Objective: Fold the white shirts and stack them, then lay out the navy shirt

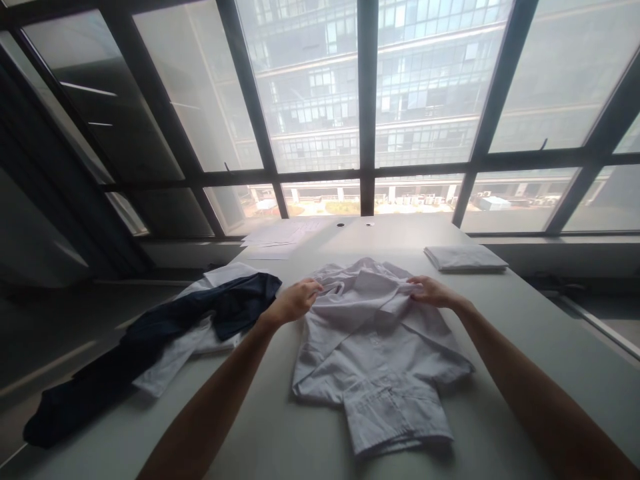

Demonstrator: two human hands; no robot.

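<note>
A white shirt (375,340) lies rumpled on the white table (265,413) in front of me, its lower part spread toward me. My left hand (296,300) pinches the shirt's upper left edge, fingers closed on the cloth. On the opposite side my right hand (429,292) grips the upper right edge between thumb and fingers. Between the hands the fabric is slightly lifted and bunched in folds. Cloth hides some of the fingertips.
To the left, dark navy clothing (195,313) lies over white garments (173,363) and hangs past the table edge. A folded white cloth (465,259) rests at the back right. Paper sheets (280,235) lie at the back left, before large windows (310,87).
</note>
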